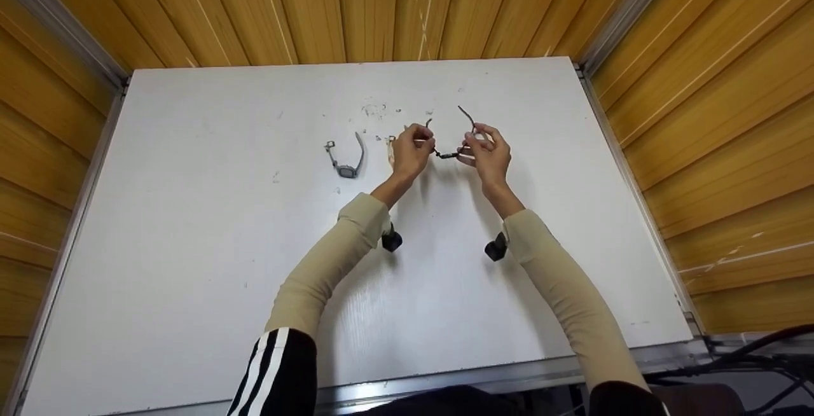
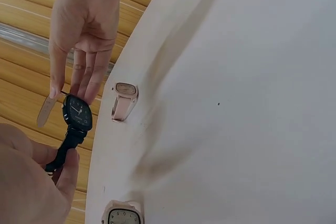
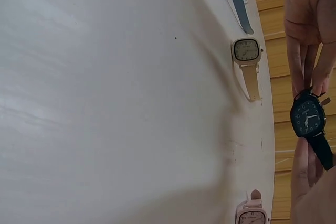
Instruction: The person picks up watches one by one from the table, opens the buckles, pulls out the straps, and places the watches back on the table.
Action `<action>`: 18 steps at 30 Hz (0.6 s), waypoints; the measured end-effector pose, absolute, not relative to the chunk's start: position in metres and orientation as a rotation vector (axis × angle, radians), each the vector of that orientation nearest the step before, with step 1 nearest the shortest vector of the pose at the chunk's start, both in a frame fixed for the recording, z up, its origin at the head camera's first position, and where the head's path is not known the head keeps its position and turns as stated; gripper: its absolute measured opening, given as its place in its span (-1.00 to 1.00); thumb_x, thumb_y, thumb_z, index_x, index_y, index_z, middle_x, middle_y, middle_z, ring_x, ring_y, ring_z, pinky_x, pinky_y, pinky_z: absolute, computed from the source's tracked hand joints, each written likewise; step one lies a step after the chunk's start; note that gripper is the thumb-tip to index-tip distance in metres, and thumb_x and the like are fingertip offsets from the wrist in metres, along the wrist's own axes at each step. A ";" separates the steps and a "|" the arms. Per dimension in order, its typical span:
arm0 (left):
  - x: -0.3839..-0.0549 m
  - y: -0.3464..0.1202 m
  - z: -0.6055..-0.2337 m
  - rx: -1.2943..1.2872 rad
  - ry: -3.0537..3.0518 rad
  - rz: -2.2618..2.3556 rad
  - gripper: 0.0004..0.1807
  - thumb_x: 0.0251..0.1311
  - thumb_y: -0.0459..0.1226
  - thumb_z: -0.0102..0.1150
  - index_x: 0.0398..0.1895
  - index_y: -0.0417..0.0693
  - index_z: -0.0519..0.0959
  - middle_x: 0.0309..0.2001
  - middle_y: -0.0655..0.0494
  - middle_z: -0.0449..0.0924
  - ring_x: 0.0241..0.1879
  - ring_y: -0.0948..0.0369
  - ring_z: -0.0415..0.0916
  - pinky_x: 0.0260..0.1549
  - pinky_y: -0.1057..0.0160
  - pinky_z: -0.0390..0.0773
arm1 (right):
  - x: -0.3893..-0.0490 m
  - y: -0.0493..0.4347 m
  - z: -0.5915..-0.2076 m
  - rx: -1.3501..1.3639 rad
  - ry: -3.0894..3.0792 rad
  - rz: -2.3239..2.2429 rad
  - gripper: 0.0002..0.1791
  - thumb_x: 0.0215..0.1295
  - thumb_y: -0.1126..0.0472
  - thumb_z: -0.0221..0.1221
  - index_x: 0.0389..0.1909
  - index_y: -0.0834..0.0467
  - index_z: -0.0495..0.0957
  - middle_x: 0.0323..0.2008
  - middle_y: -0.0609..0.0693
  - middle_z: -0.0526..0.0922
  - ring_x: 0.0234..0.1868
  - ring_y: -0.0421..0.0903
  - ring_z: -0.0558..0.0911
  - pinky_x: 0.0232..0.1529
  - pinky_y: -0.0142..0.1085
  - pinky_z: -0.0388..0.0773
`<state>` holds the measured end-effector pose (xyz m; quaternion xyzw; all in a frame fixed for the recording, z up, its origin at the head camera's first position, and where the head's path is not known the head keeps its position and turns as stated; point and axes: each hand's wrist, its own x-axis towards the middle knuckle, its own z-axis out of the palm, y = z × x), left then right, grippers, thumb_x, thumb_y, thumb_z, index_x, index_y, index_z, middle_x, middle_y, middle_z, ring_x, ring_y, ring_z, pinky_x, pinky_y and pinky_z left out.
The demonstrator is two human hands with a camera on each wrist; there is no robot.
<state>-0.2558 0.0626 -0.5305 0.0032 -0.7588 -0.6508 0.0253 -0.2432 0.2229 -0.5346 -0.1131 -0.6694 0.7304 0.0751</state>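
A black wristwatch [image 1: 449,155] with a squarish dial is held above the table between my two hands, its strap unfastened. My left hand [image 1: 412,152] pinches one strap half, seen in the left wrist view running down from the dark case [image 2: 77,113]. At the other end, my right hand [image 1: 489,155] grips the second strap half beside the case; that half's brownish underside [image 2: 46,112] sticks out past the fingers. In the right wrist view the dial [image 3: 308,119] faces the camera. Fingers cover parts of both strap halves.
On the white table [image 1: 254,244] lie a grey-blue watch [image 1: 346,171] left of my hands and a beige watch [image 3: 246,51], mostly hidden behind my left hand in the head view. A pink watch [image 2: 125,100] lies nearby. Yellow wood-look panels [image 1: 369,9] edge the table.
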 end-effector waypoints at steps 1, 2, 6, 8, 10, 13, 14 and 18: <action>-0.258 0.065 -0.530 0.020 -2.382 -1.980 -0.88 0.32 -0.52 0.16 -0.12 -0.36 0.60 -0.05 -0.27 0.71 -0.07 -0.03 0.73 -0.15 0.32 0.71 | -0.245 0.223 -0.534 -0.368 -2.039 2.178 -0.65 0.40 0.26 0.27 0.17 0.18 0.56 -0.26 0.14 0.75 -0.31 -0.07 0.79 -0.20 -0.21 0.78; -0.259 0.067 -0.530 0.031 -2.420 -1.940 -0.85 0.34 -0.51 0.15 -0.09 -0.34 0.63 -0.03 -0.25 0.72 -0.06 -0.01 0.73 -0.14 0.31 0.70 | -0.246 0.224 -0.534 -0.394 -2.074 2.163 -0.65 0.41 0.26 0.26 0.18 0.19 0.57 -0.22 0.19 0.74 -0.31 -0.08 0.79 -0.19 -0.21 0.78; -0.264 0.073 -0.531 0.073 -2.535 -1.792 -0.76 0.33 -0.49 0.12 0.00 -0.26 0.68 -0.01 -0.21 0.73 -0.02 0.02 0.72 -0.05 0.23 0.65 | -0.251 0.223 -0.535 -0.481 -2.194 2.100 -0.63 0.44 0.26 0.24 0.22 0.20 0.59 -0.07 0.34 0.70 -0.31 -0.12 0.78 -0.15 -0.20 0.77; -0.266 0.076 -0.533 0.084 -2.581 -1.720 -0.72 0.29 -0.50 0.14 0.04 -0.26 0.66 -0.01 -0.21 0.72 -0.01 0.01 0.70 -0.01 0.17 0.64 | -0.253 0.222 -0.537 -0.514 -2.227 2.073 -0.62 0.45 0.26 0.22 0.23 0.23 0.59 -0.07 0.34 0.71 -0.33 -0.14 0.78 -0.13 -0.17 0.77; -0.266 0.079 -0.535 0.080 -2.623 -1.652 -0.67 0.24 -0.51 0.16 0.08 -0.28 0.64 -0.02 -0.23 0.71 0.00 0.00 0.68 0.03 0.14 0.64 | -0.254 0.223 -0.541 -0.538 -2.249 2.049 -0.62 0.45 0.27 0.22 0.23 0.25 0.59 -0.08 0.34 0.72 -0.36 -0.17 0.77 -0.12 -0.14 0.76; -0.266 0.082 -0.541 0.059 -2.693 -1.560 -0.60 0.20 -0.51 0.18 0.14 -0.31 0.61 0.01 -0.26 0.69 0.03 -0.03 0.65 0.07 0.12 0.62 | -0.254 0.225 -0.548 -0.566 -2.286 2.028 -0.59 0.44 0.27 0.22 0.26 0.27 0.57 -0.08 0.33 0.73 -0.40 -0.22 0.75 -0.15 -0.16 0.77; -0.266 0.082 -0.543 0.047 -2.705 -1.545 -0.58 0.19 -0.52 0.18 0.15 -0.33 0.60 0.02 -0.27 0.69 0.04 -0.04 0.65 0.09 0.11 0.62 | -0.254 0.226 -0.550 -0.574 -2.299 2.020 -0.59 0.44 0.27 0.23 0.26 0.27 0.57 -0.07 0.32 0.74 -0.41 -0.24 0.75 -0.17 -0.19 0.78; -0.262 0.084 -0.553 -0.006 -2.758 -1.508 -0.55 0.19 -0.54 0.15 0.19 -0.38 0.58 0.05 -0.29 0.67 0.09 -0.06 0.63 0.15 0.11 0.61 | -0.250 0.230 -0.558 -0.606 -2.352 2.013 -0.58 0.44 0.28 0.22 0.28 0.25 0.56 -0.05 0.26 0.74 -0.39 -0.25 0.74 -0.23 -0.29 0.77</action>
